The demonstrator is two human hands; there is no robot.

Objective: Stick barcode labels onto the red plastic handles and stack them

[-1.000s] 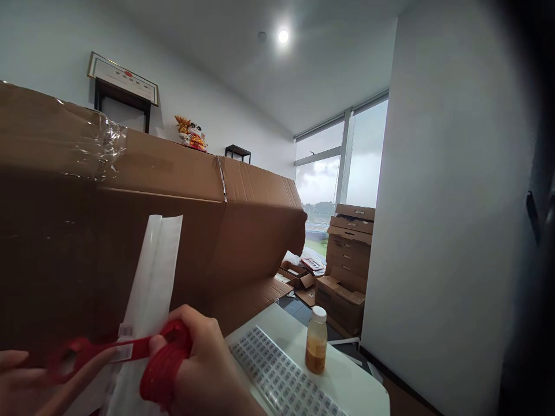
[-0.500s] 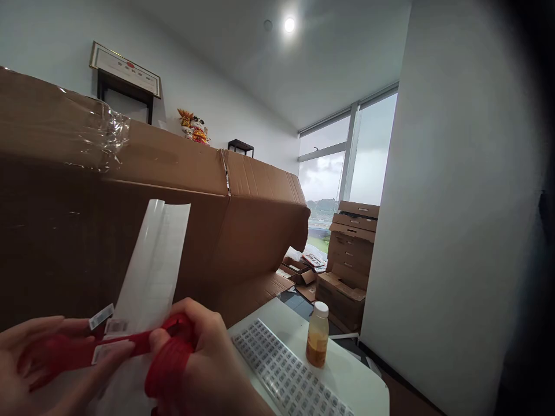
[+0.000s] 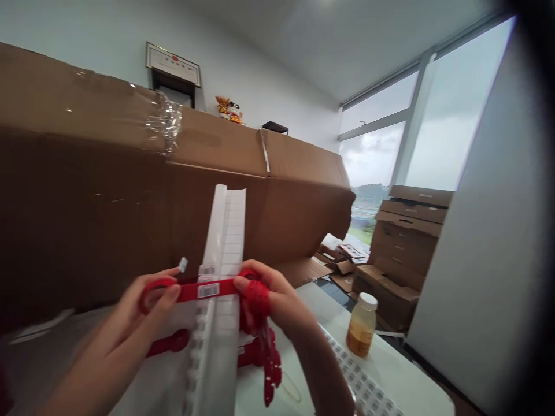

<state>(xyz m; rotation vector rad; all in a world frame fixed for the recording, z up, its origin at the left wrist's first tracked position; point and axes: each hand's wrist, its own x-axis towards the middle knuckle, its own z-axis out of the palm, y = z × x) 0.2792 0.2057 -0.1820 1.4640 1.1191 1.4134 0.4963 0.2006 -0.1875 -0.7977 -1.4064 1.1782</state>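
A red strap (image 3: 188, 291) is stretched level between my two hands, with a white barcode label (image 3: 208, 290) on its flat face. My left hand (image 3: 130, 312) pinches the looped left end, and another small label (image 3: 182, 264) clings to its index fingertip. My right hand (image 3: 269, 292) grips the other end along with a bunched wad of red strap. Behind the strap stands a curled white label sheet (image 3: 234, 231), with barcode labels along its left edge. More red straps (image 3: 272, 370) hang or lie below the right hand; which, I cannot tell.
A bottle (image 3: 362, 329) with a white cap and a flat sheet of barcode labels (image 3: 359, 375) are on the white table (image 3: 416, 381). A big cardboard box (image 3: 108, 190) rises just behind. Stacked cartons (image 3: 403, 248) stand by the window. A rubber band (image 3: 291, 387) lies near the straps.
The view has swung left, so the surroundings appear further right. My hands have drawn the strap out straight, and the label on it now faces me squarely.
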